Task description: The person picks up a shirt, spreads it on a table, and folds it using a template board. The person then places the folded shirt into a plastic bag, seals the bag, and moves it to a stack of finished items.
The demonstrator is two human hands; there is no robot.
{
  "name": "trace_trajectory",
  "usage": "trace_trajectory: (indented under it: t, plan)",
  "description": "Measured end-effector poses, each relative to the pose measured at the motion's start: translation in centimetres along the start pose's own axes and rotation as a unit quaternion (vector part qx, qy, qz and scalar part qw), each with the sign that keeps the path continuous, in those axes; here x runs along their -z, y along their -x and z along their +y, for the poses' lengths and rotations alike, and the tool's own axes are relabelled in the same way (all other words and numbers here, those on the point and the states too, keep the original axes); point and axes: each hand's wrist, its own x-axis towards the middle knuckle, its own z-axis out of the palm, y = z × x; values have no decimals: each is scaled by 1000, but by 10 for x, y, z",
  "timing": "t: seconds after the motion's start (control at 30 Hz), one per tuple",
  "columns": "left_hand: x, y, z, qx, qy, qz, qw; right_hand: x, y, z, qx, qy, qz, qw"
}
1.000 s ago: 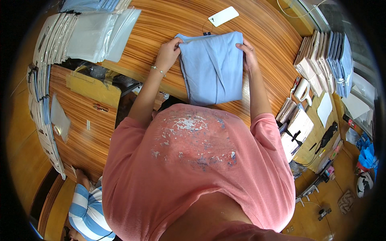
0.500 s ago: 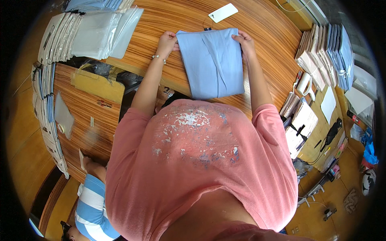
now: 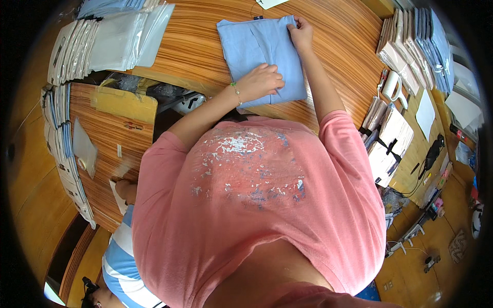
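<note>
A folded light blue garment (image 3: 264, 54) lies on the wood-grain table in front of me, a fold line running down its middle. My left hand (image 3: 261, 82) rests over its lower middle, fingers curled in on the cloth; the fingertips are partly hidden. At the garment's far right corner, my right hand (image 3: 302, 35) pinches the edge between thumb and fingers. A white hang tag (image 3: 270, 3) on a thin cord lies beyond the garment's far edge, partly cut off by the view.
Clear plastic bags (image 3: 120, 41) and packed garments are stacked at the left. More packed garments (image 3: 405, 49) stand at the far right, near a white-handled tool (image 3: 395, 87) and a bundle tied with black ribbon (image 3: 389, 149). A person in blue and white stripes (image 3: 126, 251) sits at lower left.
My left hand has left the garment's far left corner and come down onto its lower middle. My right hand stays at the far right corner. Everything appears slightly higher in view.
</note>
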Motion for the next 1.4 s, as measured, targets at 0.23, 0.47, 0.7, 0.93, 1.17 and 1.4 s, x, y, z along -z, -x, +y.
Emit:
trace_trajectory:
  t: [0.23, 0.47, 0.7, 0.93, 1.17, 1.4]
  plan:
    - [-15, 65, -15, 20, 63, 118, 991, 9, -2, -4, -99, -192, -43, 975]
    - [5, 40, -82, 394, 500, 397, 661, 27, 23, -61, 59, 236, 76, 967]
    - [10, 17, -147, 354, 423, 368, 748, 42, 7, -59, -226, -96, -89, 965]
    - [127, 11, -65, 104, 421, 457, 777, 145, 51, -183, 0, -148, -26, 989]
    - [100, 74, -21, 22, 340, 205, 918, 176, 168, -171, 22, -74, -117, 990]
    - [6, 107, -36, 39, 178, -20, 983, 120, 247, -93, 23, 140, -272, 952]
